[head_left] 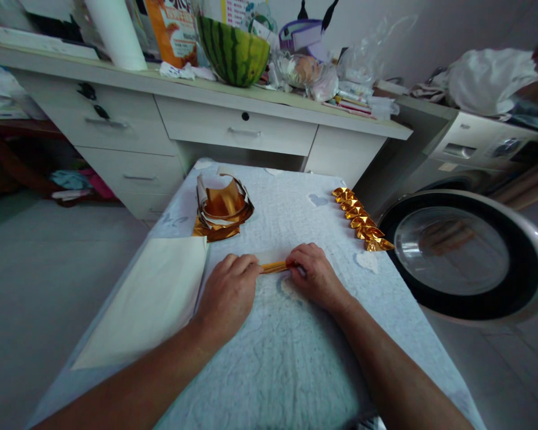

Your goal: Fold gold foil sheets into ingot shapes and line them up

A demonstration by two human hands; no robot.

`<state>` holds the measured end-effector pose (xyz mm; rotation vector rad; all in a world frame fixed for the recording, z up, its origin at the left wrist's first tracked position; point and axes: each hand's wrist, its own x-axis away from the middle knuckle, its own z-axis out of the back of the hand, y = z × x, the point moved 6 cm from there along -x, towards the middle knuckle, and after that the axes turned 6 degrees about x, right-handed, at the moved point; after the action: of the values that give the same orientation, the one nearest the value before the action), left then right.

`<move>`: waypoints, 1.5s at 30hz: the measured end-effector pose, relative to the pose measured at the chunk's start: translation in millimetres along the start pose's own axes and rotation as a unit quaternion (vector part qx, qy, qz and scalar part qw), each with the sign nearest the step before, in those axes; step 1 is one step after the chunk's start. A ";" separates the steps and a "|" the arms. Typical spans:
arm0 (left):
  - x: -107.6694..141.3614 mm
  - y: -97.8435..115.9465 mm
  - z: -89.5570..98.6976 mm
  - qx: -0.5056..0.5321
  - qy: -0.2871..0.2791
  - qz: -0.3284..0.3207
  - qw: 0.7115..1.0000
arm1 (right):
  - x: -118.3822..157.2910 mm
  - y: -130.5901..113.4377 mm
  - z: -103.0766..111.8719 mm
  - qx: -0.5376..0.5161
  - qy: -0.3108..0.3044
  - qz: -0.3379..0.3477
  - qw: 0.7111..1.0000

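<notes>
A narrow folded strip of gold paper (274, 267) lies low over the cloth-covered table, between my two hands. My left hand (233, 286) pinches its left end, with the fingertips closed over it. Its right end is in the closed fingers of my right hand (311, 272). To the upper left, a stack of curled gold foil sheets (224, 206) with pale undersides rests on the table. A row of folded gold foil pieces (361, 220) runs along the right edge. Beside my left forearm lies a flat sheaf of cream paper (147, 298).
The table's patterned pale blue cloth (269, 370) extends around my hands. Behind it stands a white drawer desk (233, 128) bearing a cut watermelon (233, 52), a paper roll (119, 36) and plastic bags. At right, an open washing machine door (457, 251) juts out close to the table edge.
</notes>
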<state>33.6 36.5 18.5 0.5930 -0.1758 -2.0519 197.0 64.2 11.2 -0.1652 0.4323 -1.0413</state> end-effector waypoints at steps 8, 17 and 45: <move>3.5 -1.2 3.8 0.147 0.051 0.017 0.988 | 3.5 -5.1 12.7 -0.007 0.058 0.022 0.998; -0.3 2.6 0.3 0.146 0.042 0.013 0.988 | 7.2 -19.6 11.8 -0.016 0.054 0.036 0.998; 3.6 3.4 -13.4 0.106 -0.090 -0.003 0.990 | 6.5 -28.6 -10.0 -0.054 -0.086 0.078 0.992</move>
<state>41.0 33.2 6.7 0.5357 -0.5040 -2.1065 172.8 44.9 9.9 -0.3109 0.3392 -0.8438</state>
